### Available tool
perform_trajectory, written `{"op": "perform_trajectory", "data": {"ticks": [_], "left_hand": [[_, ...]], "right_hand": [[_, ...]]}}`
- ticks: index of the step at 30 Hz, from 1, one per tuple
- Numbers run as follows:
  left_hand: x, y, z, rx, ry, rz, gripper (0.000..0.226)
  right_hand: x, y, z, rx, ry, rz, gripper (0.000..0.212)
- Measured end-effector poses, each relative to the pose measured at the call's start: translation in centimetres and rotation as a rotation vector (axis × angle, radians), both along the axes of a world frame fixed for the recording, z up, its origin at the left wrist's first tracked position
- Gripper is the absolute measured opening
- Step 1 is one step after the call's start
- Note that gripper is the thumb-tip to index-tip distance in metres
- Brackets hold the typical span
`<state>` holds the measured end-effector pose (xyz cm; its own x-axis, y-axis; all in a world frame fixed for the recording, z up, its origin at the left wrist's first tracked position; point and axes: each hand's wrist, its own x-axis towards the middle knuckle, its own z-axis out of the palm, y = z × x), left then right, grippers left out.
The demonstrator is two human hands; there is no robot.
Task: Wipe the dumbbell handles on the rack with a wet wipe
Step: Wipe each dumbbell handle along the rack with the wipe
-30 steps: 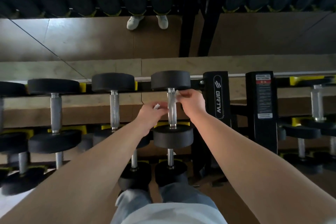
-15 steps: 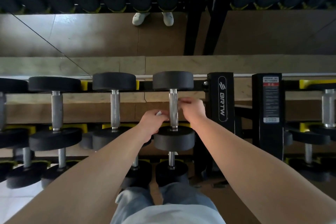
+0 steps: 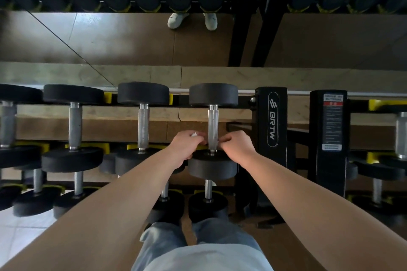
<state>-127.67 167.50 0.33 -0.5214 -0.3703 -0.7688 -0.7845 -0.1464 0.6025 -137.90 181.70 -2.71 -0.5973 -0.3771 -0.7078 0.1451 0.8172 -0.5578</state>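
A mirror [image 3: 110, 39] fills the wall above the black post [image 3: 262, 116] lettered BRTW. It shows rows of dark weight ends and a pair of white shoes [image 3: 191, 20]. The rack [image 3: 180, 101] runs left and right from that post, with yellow cradles under the weights. Right of the post stands a second post [image 3: 329, 160] with a printed label (its text is too small to read). Left of the post, other dumbbells [image 3: 72, 160] lie side by side on the upper tier, and more sit on the tier beneath.

Two bare forearms reach in from below the post's foot. They cross over the lower tier and hide part of it. Pale jeans [image 3: 198, 240] show between them.

The dumbbell [image 3: 212, 166] under the hands is the one just left of the post, on the upper tier. Its ends are round and matte black. Its handle [image 3: 213, 123] is dull silver and knurled, with a brighter collar at each end, and its upper length is bare.

The left hand [image 3: 187, 147] is clenched around a white wipe [image 3: 195, 134], a scrap of which pokes out above the knuckles. Its fingertips are at the handle's left side, just above the near weight. The right hand [image 3: 236, 146] has its fingers curled, with the tips against the handle's right side. Whether it pinches part of the wipe cannot be told.
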Motion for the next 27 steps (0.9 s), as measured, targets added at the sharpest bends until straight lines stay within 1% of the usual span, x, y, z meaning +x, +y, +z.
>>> {"op": "perform_trajectory", "data": {"ticks": [2, 3, 4, 6, 8, 10, 13, 14, 16, 18, 19, 21, 24, 26, 27], "left_hand": [[-0.1, -0.1, -0.1, 0.001, -0.036, 0.002, 0.008], [-0.1, -0.1, -0.1, 0.005, -0.058, 0.014, 0.007], [-0.1, -0.1, -0.1, 0.006, -0.074, 0.023, 0.011], [0.0, 0.0, -0.2, 0.010, -0.079, 0.034, 0.017], [0.3, 0.1, -0.2, 0.024, -0.062, 0.046, 0.016], [0.5, 0.0, -0.2, 0.056, -0.035, 0.057, 0.014], [0.9, -0.1, -0.2, 0.086, -0.050, 0.062, 0.019], [1.0, -0.1, -0.3, 0.090, -0.057, 0.065, 0.018], [1.3, -0.1, -0.6, 0.088, -0.065, 0.078, 0.013], [1.6, -0.4, -0.8, 0.093, -0.059, 0.077, 0.015], [1.6, -0.5, -0.8, 0.094, -0.063, 0.078, 0.019], [1.6, -0.9, -0.6, 0.093, -0.076, 0.093, 0.019], [1.6, -1.3, -0.5, 0.087, -0.077, 0.101, 0.020], [1.7, -1.5, -0.7, 0.096, -0.049, 0.094, 0.021], [1.8, -1.5, -0.7, 0.098, -0.038, 0.092, 0.019]], "right_hand": [[-0.7, -1.1, 0.7, -0.157, -0.036, -0.284, 0.016], [-1.2, -1.8, 1.1, -0.212, -0.008, -0.353, 0.018], [-1.7, -2.4, 1.3, -0.239, 0.052, -0.357, 0.021], [-1.9, -3.1, 1.7, -0.237, 0.207, -0.264, 0.023], [-1.4, -2.7, 1.7, -0.226, 0.293, -0.148, 0.022], [-0.7, -1.3, 1.3, -0.190, 0.284, -0.035, 0.016], [0.3, 1.0, 0.7, -0.066, 0.209, 0.216, 0.008], [0.5, 1.4, 0.6, -0.053, 0.202, 0.260, 0.007], [0.5, 0.9, 0.8, -0.133, 0.227, 0.222, 0.006], [0.1, -1.0, 1.3, -0.248, 0.287, 0.087, 0.009], [-0.3, -2.2, 1.3, -0.280, 0.338, 0.031, 0.011], [-1.0, -4.2, 1.4, -0.279, 0.468, -0.021, 0.017], [-0.9, -4.4, 1.3, -0.232, 0.600, 0.045, 0.018], [-0.1, -3.0, 1.5, -0.204, 0.605, 0.205, 0.014], [0.2, -2.2, 1.5, -0.178, 0.570, 0.314, 0.015]]}}
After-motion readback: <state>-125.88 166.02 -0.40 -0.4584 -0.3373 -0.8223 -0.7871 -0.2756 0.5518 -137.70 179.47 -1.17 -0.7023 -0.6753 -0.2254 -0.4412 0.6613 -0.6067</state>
